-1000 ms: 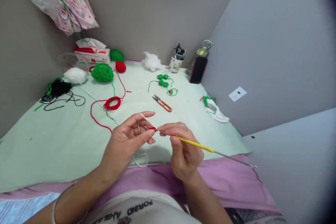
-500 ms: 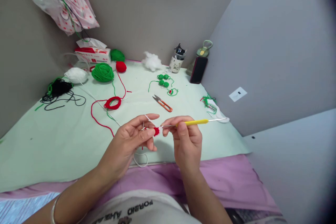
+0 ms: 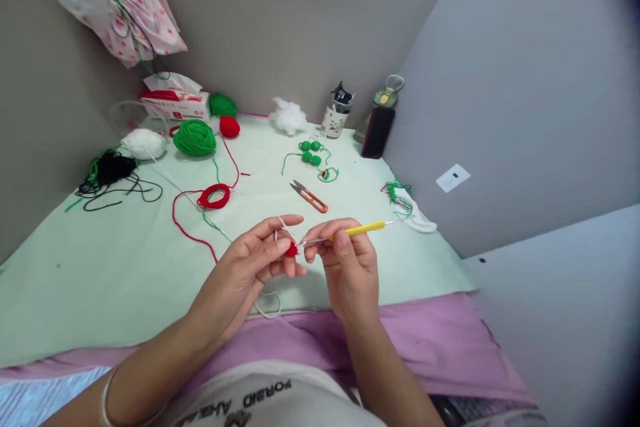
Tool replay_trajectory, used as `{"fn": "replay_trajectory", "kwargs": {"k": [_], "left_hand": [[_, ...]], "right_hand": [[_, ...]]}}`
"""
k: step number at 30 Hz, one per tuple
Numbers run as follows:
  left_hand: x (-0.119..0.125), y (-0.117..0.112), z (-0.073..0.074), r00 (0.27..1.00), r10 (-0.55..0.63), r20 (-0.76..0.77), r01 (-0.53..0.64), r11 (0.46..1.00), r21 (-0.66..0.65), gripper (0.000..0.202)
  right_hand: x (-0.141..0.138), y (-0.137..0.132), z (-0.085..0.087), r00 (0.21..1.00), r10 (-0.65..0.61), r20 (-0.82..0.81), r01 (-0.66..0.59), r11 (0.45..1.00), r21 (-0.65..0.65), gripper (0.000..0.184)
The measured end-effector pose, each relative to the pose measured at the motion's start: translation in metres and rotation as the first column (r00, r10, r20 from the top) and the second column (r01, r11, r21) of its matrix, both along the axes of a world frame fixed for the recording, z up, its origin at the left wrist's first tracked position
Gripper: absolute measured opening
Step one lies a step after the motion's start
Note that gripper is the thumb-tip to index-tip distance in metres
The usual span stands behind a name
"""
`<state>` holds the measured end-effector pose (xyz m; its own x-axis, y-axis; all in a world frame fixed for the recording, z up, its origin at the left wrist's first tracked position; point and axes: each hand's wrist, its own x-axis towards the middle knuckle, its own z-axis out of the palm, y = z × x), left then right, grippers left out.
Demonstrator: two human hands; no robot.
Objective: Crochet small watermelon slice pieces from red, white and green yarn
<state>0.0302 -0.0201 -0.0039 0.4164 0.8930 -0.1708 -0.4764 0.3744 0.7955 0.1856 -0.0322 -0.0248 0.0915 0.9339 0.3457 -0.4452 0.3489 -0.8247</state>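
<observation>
Between thumb and fingers, my left hand (image 3: 257, 257) pinches a small red crochet piece (image 3: 292, 249) with white stitches at its right edge. White yarn (image 3: 286, 225) runs over the raised left index finger. My right hand (image 3: 350, 267) is closed on a yellow-handled crochet hook (image 3: 365, 229), whose metal tip meets the white edge of the piece. The hook's other metal end sticks out to the right. Just beyond my hands lie orange-handled thread snips (image 3: 310, 197). Part of the crochet piece is hidden by my left fingers.
Balls of green yarn (image 3: 195, 138), white yarn (image 3: 144, 145) and red yarn (image 3: 229, 127) sit at the back left, near a tissue box (image 3: 175, 107). Green crocheted balls (image 3: 311, 158), white stuffing (image 3: 289, 117), a cup (image 3: 336, 120) and a phone (image 3: 379, 133) stand farther back.
My right hand has shifted slightly left, and the hook with it, now tilting up more to the right. The red piece has turned slightly in my left fingers.
</observation>
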Motion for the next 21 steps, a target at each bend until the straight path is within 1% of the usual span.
{"fn": "replay_trajectory", "kwargs": {"k": [2,4,6,7,8,10,12,13,14,15,16,17,18,19,20,21], "left_hand": [[-0.001,-0.001,0.001,1.000,-0.001,-0.013,0.001,1.000,0.006,0.029],[-0.001,-0.001,0.003,0.999,0.003,-0.033,-0.003,1.000,0.016,0.030],[-0.001,-0.002,0.003,0.998,0.014,-0.059,-0.013,0.999,0.030,0.031],[-0.001,-0.002,0.003,0.997,0.025,-0.074,-0.022,0.999,0.041,0.030],[-0.001,-0.001,0.002,0.995,0.037,-0.088,-0.032,0.998,0.058,0.030],[0.000,-0.001,0.000,0.991,0.067,-0.114,-0.055,0.993,0.103,0.028],[0.002,0.000,-0.002,0.988,0.095,-0.123,-0.076,0.986,0.147,0.028],[0.003,0.000,-0.003,0.987,0.102,-0.121,-0.082,0.984,0.160,0.030],[0.003,0.000,-0.004,0.987,0.110,-0.115,-0.090,0.982,0.165,0.032],[0.004,0.001,-0.004,0.988,0.114,-0.101,-0.097,0.982,0.164,0.035],[0.004,0.001,-0.004,0.990,0.110,-0.082,-0.097,0.983,0.155,0.038],[0.003,0.001,-0.003,0.994,0.093,-0.060,-0.085,0.987,0.133,0.040],[0.003,0.001,-0.003,0.997,0.062,-0.036,-0.058,0.993,0.100,0.040],[0.002,0.001,-0.002,1.000,0.024,-0.012,-0.024,0.998,0.058,0.041],[0.001,0.002,-0.001,1.000,-0.012,0.008,0.012,1.000,0.011,0.041],[0.000,0.002,0.000,0.999,-0.039,0.021,0.040,0.999,-0.032,0.040]], "right_hand": [[0.002,-0.001,0.000,0.999,-0.004,0.034,0.004,1.000,0.013,0.020],[0.004,-0.002,0.000,0.994,-0.033,0.102,0.029,0.999,0.044,0.019],[0.007,-0.004,0.002,0.972,-0.093,0.215,0.072,0.992,0.104,0.020],[0.008,-0.006,0.003,0.947,-0.140,0.289,0.099,0.984,0.150,0.021],[0.009,-0.007,0.004,0.909,-0.198,0.367,0.126,0.969,0.212,0.021],[0.010,-0.010,0.006,0.793,-0.337,0.508,0.154,0.917,0.369,0.023],[0.010,-0.012,0.006,0.657,-0.481,0.581,0.139,0.834,0.534,0.025],[0.010,-0.012,0.005,0.590,-0.544,0.596,0.130,0.794,0.594,0.026],[0.009,-0.013,0.003,0.526,-0.597,0.605,0.129,0.759,0.638,0.028],[0.009,-0.013,0.001,0.466,-0.635,0.616,0.126,0.737,0.664,0.030],[0.009,-0.013,-0.001,0.417,-0.657,0.629,0.120,0.725,0.678,0.032],[0.008,-0.013,-0.003,0.386,-0.663,0.641,0.115,0.724,0.680,0.034],[0.008,-0.012,-0.004,0.385,-0.659,0.646,0.115,0.729,0.675,0.035],[0.008,-0.011,-0.004,0.420,-0.642,0.642,0.124,0.741,0.660,0.035],[0.008,-0.010,-0.004,0.489,-0.611,0.623,0.156,0.764,0.627,0.033],[0.008,-0.009,-0.003,0.585,-0.562,0.585,0.204,0.800,0.564,0.030]]}}
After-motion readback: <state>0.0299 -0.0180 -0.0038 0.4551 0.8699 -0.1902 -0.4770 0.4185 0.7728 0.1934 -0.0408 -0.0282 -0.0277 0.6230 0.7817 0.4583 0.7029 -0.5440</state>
